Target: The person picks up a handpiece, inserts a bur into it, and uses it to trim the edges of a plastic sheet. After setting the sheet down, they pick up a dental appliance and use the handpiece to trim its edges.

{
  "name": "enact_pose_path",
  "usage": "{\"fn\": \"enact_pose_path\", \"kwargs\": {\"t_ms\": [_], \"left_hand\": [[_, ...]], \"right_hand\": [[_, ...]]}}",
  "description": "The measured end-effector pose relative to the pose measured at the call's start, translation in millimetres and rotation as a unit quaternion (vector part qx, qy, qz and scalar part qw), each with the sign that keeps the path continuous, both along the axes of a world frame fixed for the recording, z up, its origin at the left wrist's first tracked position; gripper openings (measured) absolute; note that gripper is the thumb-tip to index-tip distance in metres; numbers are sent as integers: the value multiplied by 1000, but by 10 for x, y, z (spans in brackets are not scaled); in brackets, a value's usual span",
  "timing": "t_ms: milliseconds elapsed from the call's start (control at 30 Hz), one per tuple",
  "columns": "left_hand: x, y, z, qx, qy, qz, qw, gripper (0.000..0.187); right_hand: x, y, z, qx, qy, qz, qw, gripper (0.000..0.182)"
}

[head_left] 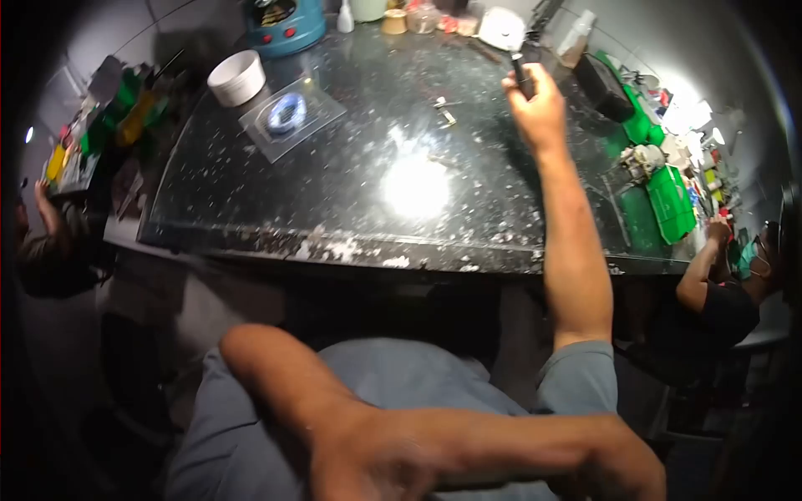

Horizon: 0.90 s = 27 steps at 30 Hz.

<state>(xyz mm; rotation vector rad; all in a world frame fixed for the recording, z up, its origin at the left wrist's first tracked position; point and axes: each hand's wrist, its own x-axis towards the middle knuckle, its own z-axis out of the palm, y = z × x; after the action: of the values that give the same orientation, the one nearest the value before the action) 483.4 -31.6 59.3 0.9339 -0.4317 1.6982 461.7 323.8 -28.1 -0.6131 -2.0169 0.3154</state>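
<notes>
Stretched forward over the dark bench (334, 192), my right hand (539, 104) is closed around a black-handled tool (524, 77). Its short metal end points away from me, close to a white rounded object (502, 30) at the back. My left arm bends at the elbow low in the view. My left hand (393, 455) is very near the camera, blurred and cut off by the bottom edge, so its grip is hidden. Left of centre, a blue ring-shaped coil (286, 113) lies on a clear flat sheet (322, 115). Small metal pieces (447, 112) lie mid-bench.
A white round container (236, 78) and a blue device with red knobs (286, 29) stand at the back left. On the right are a black box (603, 87), green bins (671, 203) and a metal part (642, 161). People (723, 288) work on both sides.
</notes>
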Motion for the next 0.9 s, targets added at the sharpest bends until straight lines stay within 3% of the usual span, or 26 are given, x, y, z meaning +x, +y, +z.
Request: {"fn": "enact_pose_path", "kwargs": {"t_ms": [100,133,167,200,233,300,367,400,467,500,533,600,667,767,833,900], "left_hand": [[-445,-51,-216,-79,-38,36,995,74],[-778,-78,-335,-128,-1,246,961,52],[-1169,-116,-393,-171,39,443,879,42],[-1659,-227,-60,-110,167,418,886,41],[-1974,-385,133,-96,208,494,839,40],[-2402,-569,428,-132,267,661,689,40],[-2904,-803,611,-177,350,774,497,39],[-3203,-889,659,-211,389,805,394,39],[-3717,-951,598,-266,457,810,252,38],[-3931,-1011,554,-290,485,802,193,38],[-4068,-1065,544,-307,505,793,149,38],[-4332,-1132,466,-330,529,776,96,37],[-4533,-1169,365,-340,540,766,72,37],[-4640,-1203,313,-339,547,763,59,36],[-4606,-1215,312,-335,544,767,61,36],[-4592,-1194,293,-335,545,766,65,35]], "right_hand": [[-32,-90,72,-51,-27,28,998,20],[-34,-90,40,-24,-26,53,998,19],[-29,-128,50,-24,-36,48,998,18],[-35,-127,28,-25,-34,49,998,19],[-37,-113,19,-26,-35,46,998,19],[-38,-70,-9,-39,-22,45,998,22],[-54,-80,-3,-45,-19,9,999,26],[-67,-21,-34,-26,-8,9,1000,28],[-37,-88,1,-43,-14,-9,999,31],[12,-107,1,-85,-8,39,996,32],[-48,-159,18,-101,-12,33,994,21],[-60,-251,38,-131,14,32,991,14],[-33,-194,-10,-60,-17,13,998,17],[-30,-284,36,-40,-26,3,999,17],[-62,-292,79,-116,-9,34,993,19],[-19,-211,24,-123,-33,35,991,21]]}}
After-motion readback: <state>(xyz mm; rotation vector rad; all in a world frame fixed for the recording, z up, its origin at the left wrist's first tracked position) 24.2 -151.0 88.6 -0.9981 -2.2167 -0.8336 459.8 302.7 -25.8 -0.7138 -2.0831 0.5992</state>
